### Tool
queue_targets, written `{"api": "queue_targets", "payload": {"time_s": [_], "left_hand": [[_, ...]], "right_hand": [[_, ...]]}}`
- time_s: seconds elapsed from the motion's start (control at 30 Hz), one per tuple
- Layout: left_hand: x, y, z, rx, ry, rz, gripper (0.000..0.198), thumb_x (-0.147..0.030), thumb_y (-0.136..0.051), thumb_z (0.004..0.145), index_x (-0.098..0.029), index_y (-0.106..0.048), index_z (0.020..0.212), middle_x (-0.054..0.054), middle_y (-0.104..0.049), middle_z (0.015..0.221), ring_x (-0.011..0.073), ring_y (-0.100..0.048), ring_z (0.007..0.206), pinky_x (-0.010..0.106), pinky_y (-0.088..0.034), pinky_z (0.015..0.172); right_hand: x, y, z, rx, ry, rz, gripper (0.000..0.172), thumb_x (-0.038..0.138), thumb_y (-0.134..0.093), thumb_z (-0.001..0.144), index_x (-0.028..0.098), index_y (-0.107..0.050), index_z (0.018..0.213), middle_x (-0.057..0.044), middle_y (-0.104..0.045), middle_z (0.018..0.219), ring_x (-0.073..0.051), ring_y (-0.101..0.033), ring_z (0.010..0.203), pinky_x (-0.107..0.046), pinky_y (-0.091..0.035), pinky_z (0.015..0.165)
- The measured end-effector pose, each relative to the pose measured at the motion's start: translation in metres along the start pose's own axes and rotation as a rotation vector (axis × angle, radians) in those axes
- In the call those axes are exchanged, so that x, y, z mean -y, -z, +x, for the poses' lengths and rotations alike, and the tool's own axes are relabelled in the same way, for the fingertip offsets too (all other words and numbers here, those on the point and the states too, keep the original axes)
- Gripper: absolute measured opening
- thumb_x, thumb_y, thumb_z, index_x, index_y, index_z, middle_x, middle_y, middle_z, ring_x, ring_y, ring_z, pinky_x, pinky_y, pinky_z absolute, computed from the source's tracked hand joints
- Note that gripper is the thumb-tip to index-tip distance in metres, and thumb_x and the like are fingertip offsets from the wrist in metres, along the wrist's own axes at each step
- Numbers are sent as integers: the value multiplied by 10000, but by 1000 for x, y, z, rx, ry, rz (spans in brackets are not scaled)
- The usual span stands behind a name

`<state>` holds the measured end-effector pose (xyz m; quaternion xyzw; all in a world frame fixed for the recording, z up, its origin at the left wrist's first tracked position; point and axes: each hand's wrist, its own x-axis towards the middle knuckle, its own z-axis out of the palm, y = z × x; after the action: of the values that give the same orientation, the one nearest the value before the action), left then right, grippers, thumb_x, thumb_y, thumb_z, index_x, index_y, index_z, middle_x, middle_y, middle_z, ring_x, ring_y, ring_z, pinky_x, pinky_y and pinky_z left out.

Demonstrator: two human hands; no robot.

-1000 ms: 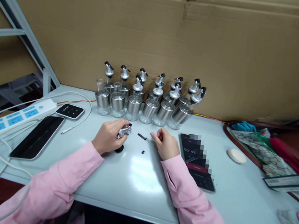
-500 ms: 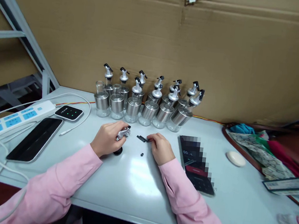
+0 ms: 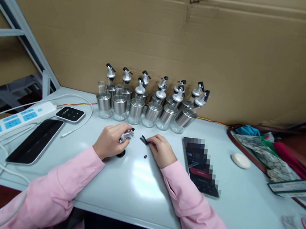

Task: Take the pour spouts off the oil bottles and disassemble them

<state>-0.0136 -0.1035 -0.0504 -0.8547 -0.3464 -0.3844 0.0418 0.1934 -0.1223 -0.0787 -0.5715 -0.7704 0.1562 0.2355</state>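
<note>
The pale bench (image 3: 140,186) carries a row of glass bottles (image 3: 153,111) along the cardboard wall. In front of them the left hand (image 3: 110,141) stays closed, its grip around a silver pourer head (image 3: 127,135). The right hand (image 3: 161,152), clear of everything a second ago, has slid left. Its grip now pinches one end of the black strip (image 3: 143,139), which has tipped up off the bench just beside the pourer head. A tiny black ring (image 3: 145,156) lies untouched between the hands.

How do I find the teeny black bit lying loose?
Find the glass bottles along the cardboard wall, then the right hand in front of them. The tiny black piece lies loose on the table beside it: a dot, not the pinched strip.
</note>
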Motion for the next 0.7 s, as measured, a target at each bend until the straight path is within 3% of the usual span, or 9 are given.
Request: {"api": "queue_targets", "payload": {"time_s": [0.4, 0.7], "left_hand": [[-2, 2, 3, -8, -4, -1, 209, -92, -430, 667, -162, -513, 846, 11, -587, 682, 136, -548, 580, 219, -427, 562], [0, 0, 2, -12, -5, -5, 210, -92, -429, 665, -161, -516, 842, 13, -596, 696, 137, -556, 595, 221, -430, 574]], "right_hand": [[-1, -1, 0, -76, 17, 17, 179, 10, -526, 732, 157, -620, 774, -43, -570, 788, -173, -536, 786, -299, -439, 744], [-3, -2, 0, -49, 17, -28, 263, -21, -515, 718, 157, -640, 866, -66, -606, 860, -207, -513, 868, -325, -419, 806]]}}
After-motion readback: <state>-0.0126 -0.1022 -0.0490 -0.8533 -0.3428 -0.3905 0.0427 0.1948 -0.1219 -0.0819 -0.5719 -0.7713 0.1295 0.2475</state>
